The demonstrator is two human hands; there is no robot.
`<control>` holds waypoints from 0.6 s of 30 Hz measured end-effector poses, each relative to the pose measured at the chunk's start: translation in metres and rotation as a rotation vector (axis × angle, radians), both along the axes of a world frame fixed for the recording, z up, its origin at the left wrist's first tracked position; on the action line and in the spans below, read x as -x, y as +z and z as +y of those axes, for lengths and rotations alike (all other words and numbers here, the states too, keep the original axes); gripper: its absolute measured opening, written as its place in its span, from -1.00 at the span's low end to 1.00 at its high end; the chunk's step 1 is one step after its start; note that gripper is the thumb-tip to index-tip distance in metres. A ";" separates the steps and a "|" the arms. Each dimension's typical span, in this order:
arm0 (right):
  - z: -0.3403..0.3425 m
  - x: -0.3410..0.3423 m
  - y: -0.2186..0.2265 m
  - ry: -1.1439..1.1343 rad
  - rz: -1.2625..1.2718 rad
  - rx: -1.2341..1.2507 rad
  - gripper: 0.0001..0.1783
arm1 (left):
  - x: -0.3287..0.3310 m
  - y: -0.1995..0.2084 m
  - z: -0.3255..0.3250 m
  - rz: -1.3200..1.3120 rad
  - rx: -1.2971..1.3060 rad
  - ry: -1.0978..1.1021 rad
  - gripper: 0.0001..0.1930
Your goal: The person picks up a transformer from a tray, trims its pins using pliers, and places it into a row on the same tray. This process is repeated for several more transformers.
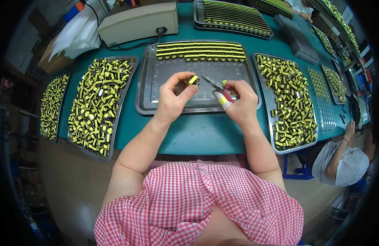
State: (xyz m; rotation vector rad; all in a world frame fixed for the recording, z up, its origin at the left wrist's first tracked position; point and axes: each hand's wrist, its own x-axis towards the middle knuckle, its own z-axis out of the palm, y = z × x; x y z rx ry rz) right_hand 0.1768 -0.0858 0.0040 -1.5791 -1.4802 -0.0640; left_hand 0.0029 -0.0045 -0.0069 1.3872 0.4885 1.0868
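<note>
Over a metal tray [146,92], my left hand [173,94] pinches a small yellow-and-black component [193,80] between thumb and fingers. My right hand [243,102] is wrapped round a pair of pliers or cutters [222,96] with red handles, partly bound in white and yellow tape. The dark jaws of the tool point up and left, close to the component but apart from it. Along the far side of the same tray stand neat rows of yellow components [201,51]. My fingers hide part of the held component.
Trays heaped with loose yellow components stand to the left [97,102] and right [287,102], with another heap [54,106] farther left. Behind are a beige box-shaped device [138,24] with a cable and a filled tray [234,18]. A co-worker [341,162] sits at the right.
</note>
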 end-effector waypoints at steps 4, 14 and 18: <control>-0.001 -0.001 -0.001 0.020 -0.059 -0.030 -0.66 | -0.001 0.001 0.000 0.015 -0.020 0.018 -0.67; -0.002 0.000 0.001 0.035 -0.073 -0.025 -0.66 | 0.000 0.002 0.001 0.039 -0.052 0.068 -0.69; -0.002 0.001 0.001 0.034 -0.082 -0.023 -0.66 | -0.001 0.003 -0.001 0.015 -0.058 0.078 -0.69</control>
